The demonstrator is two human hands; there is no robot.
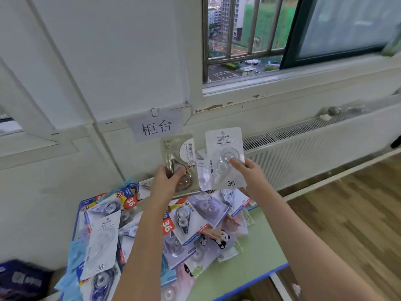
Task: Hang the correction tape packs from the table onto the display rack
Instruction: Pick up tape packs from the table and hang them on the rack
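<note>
Right hand (pixel 249 172) pinches a white pack (pixel 224 158), thumb on the blister; left hand (pixel 168 179) grips a beige pack (pixel 179 161). Both are up above the pile of packs (pixel 173 231) on the table (pixel 249 266). No rack in view, so I'd grip low and keep the top hang holes clear.

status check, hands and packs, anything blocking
Left hand holds beige pack; right hand holds white pack. Both lifted above the table pile. Display rack not in view.
</note>
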